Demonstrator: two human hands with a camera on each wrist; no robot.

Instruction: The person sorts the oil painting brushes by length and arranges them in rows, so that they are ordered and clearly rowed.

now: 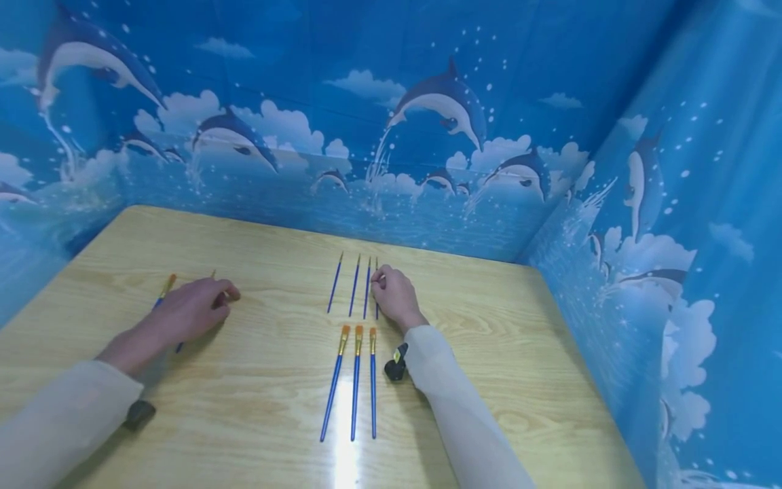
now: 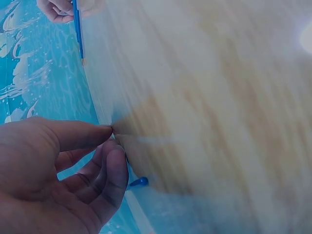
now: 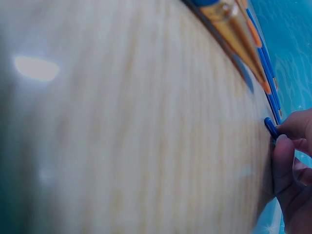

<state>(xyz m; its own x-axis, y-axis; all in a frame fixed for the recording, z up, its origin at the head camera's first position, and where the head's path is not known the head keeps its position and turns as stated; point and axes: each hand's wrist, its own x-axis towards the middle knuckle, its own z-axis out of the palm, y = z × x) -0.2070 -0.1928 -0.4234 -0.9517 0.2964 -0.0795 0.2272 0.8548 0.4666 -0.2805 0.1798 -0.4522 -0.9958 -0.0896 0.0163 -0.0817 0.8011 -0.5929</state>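
Observation:
My right hand (image 1: pixel 396 297) pinches a thin blue paintbrush (image 3: pixel 271 127) between thumb and finger, at the right end of a row of thin brushes. Three other thin brushes (image 1: pixel 354 285) lie beside it, tips pointing away from me. Nearer me lie three flat brushes (image 1: pixel 357 380) with orange bristles and gold ferrules. My left hand (image 1: pixel 192 310) hovers over the table's left side, fingers loosely bent, apparently holding nothing. Beneath it lie a flat brush (image 1: pixel 165 288) and a thin brush (image 1: pixel 213 274), both partly hidden; a blue handle end (image 2: pixel 139 182) shows behind its fingers.
The wood-grain table (image 1: pixel 275 380) reaches back to a blue dolphin-print curtain (image 1: pixel 293 102), which also hangs along the right side. A black wrist device (image 1: pixel 396 363) sits by the right cuff, another dark one (image 1: pixel 140 413) by the left. Light glares off the table front.

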